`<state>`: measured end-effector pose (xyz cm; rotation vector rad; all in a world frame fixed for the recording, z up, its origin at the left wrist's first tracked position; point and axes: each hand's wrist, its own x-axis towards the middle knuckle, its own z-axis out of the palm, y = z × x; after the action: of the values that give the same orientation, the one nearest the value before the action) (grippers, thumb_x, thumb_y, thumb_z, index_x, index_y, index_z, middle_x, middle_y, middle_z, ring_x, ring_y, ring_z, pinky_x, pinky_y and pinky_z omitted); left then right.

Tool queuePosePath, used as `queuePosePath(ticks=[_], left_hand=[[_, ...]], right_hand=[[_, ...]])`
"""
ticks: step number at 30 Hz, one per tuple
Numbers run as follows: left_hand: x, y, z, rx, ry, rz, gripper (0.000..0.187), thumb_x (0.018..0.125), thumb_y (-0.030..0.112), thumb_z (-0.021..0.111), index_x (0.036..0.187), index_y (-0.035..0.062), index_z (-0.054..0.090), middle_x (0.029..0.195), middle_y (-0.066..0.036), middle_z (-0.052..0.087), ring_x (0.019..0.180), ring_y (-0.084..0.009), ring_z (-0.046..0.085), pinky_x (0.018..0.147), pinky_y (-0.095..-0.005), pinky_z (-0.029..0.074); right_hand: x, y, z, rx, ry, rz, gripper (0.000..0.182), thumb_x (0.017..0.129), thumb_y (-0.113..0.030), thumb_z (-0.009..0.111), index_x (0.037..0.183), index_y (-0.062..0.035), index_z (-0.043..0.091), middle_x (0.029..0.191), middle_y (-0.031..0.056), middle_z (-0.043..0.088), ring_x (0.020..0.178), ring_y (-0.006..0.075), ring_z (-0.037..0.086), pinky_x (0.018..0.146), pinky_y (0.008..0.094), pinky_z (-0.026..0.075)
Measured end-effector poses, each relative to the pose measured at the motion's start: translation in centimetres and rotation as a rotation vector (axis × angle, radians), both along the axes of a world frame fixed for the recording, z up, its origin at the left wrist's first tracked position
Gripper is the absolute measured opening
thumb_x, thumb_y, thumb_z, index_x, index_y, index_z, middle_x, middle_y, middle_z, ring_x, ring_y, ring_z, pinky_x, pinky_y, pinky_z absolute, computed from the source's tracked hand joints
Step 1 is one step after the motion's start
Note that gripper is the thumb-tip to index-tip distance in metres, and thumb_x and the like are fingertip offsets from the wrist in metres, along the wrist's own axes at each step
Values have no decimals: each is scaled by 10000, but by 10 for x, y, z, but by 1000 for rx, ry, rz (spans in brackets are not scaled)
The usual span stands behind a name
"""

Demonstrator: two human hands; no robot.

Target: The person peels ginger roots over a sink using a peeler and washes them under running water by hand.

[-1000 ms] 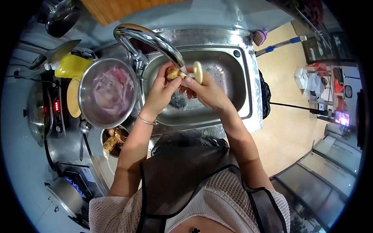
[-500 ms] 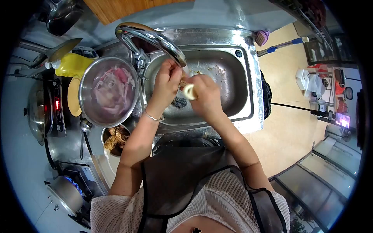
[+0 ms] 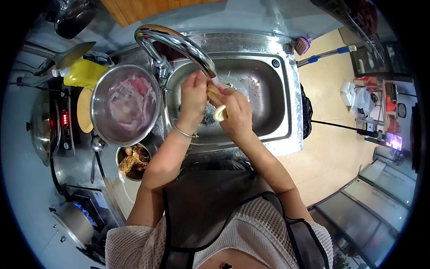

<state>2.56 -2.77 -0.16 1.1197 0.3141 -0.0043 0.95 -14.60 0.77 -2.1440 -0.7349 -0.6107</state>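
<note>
Two hands, mine: both closed and close together over the sink (image 3: 268,101), just beneath the tap spout (image 3: 199,54).
Left hand (image 3: 192,102): fingers pinching the brown piece (image 3: 212,93) at its far end.
Right hand (image 3: 237,114): fingers curled round the cream-handled tool (image 3: 220,113), its working end hidden; whether it has an edge, I cannot tell.
Brown piece: between my hands, narrow, ridged, probably wet and slippery.
Handling, as I judge it: firm left pinch, fingertips clear of the hidden tool end; short, light strokes, piece low beneath the spout to limit splashing.
Sink surface: smooth brushed steel, rounded corners, pale scraps scattered at the far side; dark, wiry clump (image 3: 208,119) near my hands.
Left, steel basin (image 3: 101,117): round, shiny, holding limp, glossy pale-pink pieces (image 3: 130,107).
Near left, small pot (image 3: 140,172): round, on the bench (image 3: 77,172), holding rough, irregular browned chunks (image 3: 130,158).
Tap spout: polished, curved, mirror-like.
</note>
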Motion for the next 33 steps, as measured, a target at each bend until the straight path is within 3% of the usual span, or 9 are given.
queuePosePath(ticks=[4,8,11,14,17,22,25,27,33], left_hand=[[1,12,6,-384,47,-19,293,925,203,382,1103,-7,481,954,-129,589,824,-205,594,741,-311,487],[-16,-2,21,-284,105,-153,280,896,268,462,1060,45,502,955,-73,593,765,-134,596,618,-255,500],[-20,-7,17,-158,174,-104,252,890,238,478,1057,51,498,879,-35,574,729,-104,570,602,-220,472],[-13,2,-20,-52,181,39,208,855,105,457,1050,44,498,880,-54,558,753,-147,573,637,-281,490],[-6,30,-64,-280,105,-19,274,922,218,371,1086,33,489,971,-94,562,848,-190,581,726,-313,496],[6,31,-56,-368,81,-189,423,927,353,322,1218,53,388,1174,-111,470,1076,-218,473,919,-332,382],[5,28,-40,-276,66,-235,457,926,391,302,1240,66,368,1204,-118,458,1097,-220,466,931,-334,372],[-1,25,-26,-370,53,-238,410,924,361,345,1211,70,387,1172,-117,465,1077,-203,470,897,-310,390],[-18,39,-24,315,57,-662,269,895,227,454,1098,51,435,765,-25,495,579,-82,465,485,-214,375]], right_hand=[[0,-8,-2,-23,-154,24,226,594,16,624,795,-20,528,876,129,586,662,257,550,561,332,428],[1,-14,-6,-38,-218,-20,235,637,-12,632,859,-8,554,879,156,590,639,269,561,554,341,436],[-7,-14,-24,56,133,51,310,742,-144,582,1017,-4,549,919,187,571,791,318,555,663,355,453],[-7,-12,-6,21,105,184,104,701,-60,551,803,-58,533,956,153,548,880,316,546,695,392,461],[-7,0,-17,275,311,173,258,676,-74,618,918,-56,530,769,124,533,723,327,546,649,368,464],[11,18,-8,444,579,14,448,721,-117,616,1145,-67,483,1002,146,488,949,317,485,822,376,406],[26,11,-16,223,640,230,277,726,-163,607,966,-45,538,915,164,515,965,318,484,789,391,400],[35,21,-31,247,603,130,229,733,-164,597,909,-33,533,864,175,531,915,317,509,751,393,408],[43,18,12,477,808,-102,138,726,-85,535,809,25,534,729,233,576,712,376,576,644,412,443]])
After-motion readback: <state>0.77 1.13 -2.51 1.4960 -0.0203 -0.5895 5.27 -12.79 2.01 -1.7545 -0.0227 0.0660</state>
